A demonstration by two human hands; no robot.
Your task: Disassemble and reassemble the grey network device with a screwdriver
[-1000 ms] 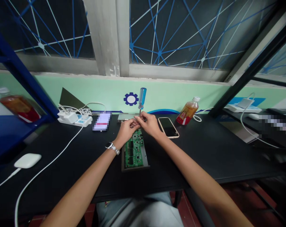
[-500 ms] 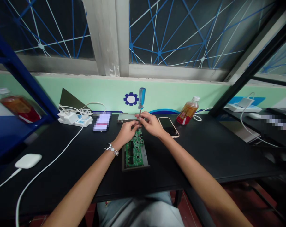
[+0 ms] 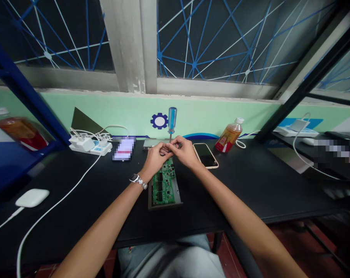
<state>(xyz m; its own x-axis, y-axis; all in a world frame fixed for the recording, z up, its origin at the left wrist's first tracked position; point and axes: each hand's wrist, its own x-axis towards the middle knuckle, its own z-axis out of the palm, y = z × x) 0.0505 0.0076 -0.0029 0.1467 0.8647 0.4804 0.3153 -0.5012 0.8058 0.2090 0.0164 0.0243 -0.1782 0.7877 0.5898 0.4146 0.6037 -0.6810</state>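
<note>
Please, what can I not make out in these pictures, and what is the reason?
- Screwdriver tip: head view, hidden by the fingers of both hands.
- Left hand: head view, its fingers overlap the right hand, so its exact grip is unclear.
- Board, far end: head view, covered by the hands.
- Pixelated phone: head view, content masked by blocks.
- Long cable: head view, cut off by the bottom edge.

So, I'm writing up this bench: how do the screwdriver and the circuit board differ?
The screwdriver stands upright, while the circuit board lies flat in its metal tray. The screwdriver is slim with a clear blue handle; the board is a green rectangle dotted with dark parts. The screwdriver's handle rises above the left hand and right hand, while the board extends below them. Both are partly hidden by the hands.
</note>
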